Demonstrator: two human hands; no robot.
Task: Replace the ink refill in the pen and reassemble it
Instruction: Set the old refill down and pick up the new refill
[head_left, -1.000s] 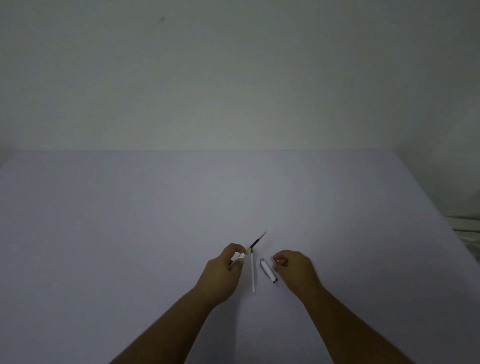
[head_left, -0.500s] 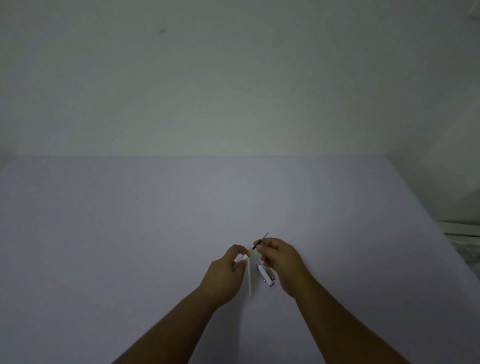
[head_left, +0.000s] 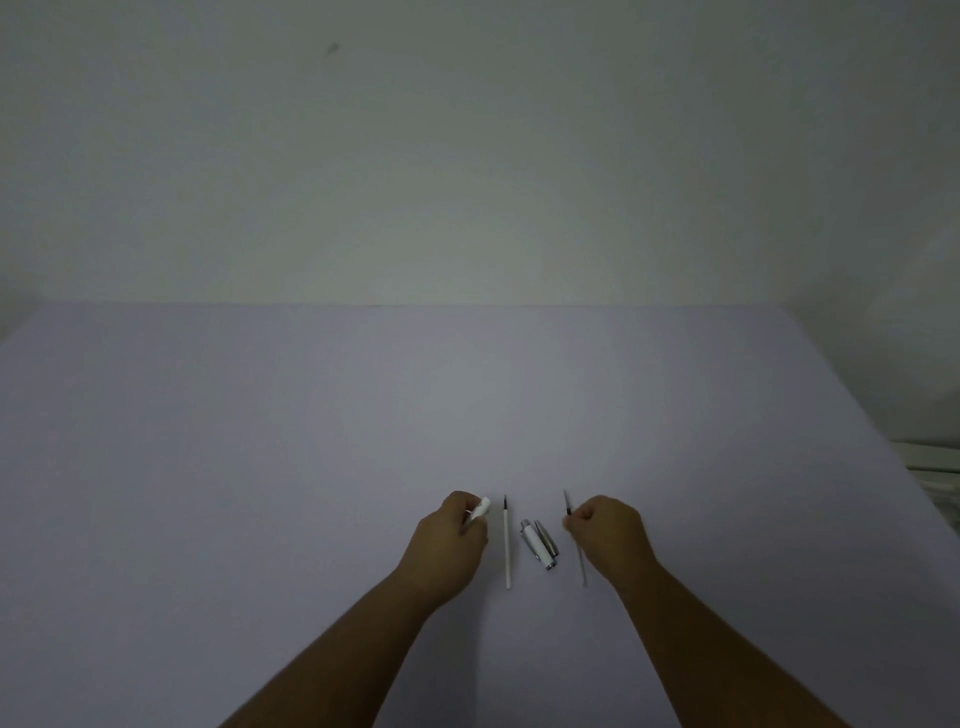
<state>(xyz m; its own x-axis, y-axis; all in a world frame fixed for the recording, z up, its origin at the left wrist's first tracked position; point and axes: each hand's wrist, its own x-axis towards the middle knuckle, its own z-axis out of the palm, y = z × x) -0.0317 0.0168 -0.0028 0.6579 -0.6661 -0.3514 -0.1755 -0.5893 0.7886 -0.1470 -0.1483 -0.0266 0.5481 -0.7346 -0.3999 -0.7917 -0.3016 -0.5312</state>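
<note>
My left hand (head_left: 451, 540) is closed around a white pen part (head_left: 481, 508), whose end sticks out above the fingers. A thin white ink refill (head_left: 507, 545) lies on the table just right of that hand, tip pointing away. The silver and white pen cap section with clip (head_left: 540, 544) lies to the right of it. My right hand (head_left: 608, 535) pinches a second, darker refill (head_left: 568, 506); its tip points away and its tail runs down past the hand near the table.
A pale lilac table (head_left: 363, 441) fills the lower view, with a plain wall behind. At the far right edge a white ledge or frame (head_left: 935, 467) shows beyond the table.
My right hand drew the dark refill out of the part in my left hand and carried it to the right. My left hand now holds only the white part.
</note>
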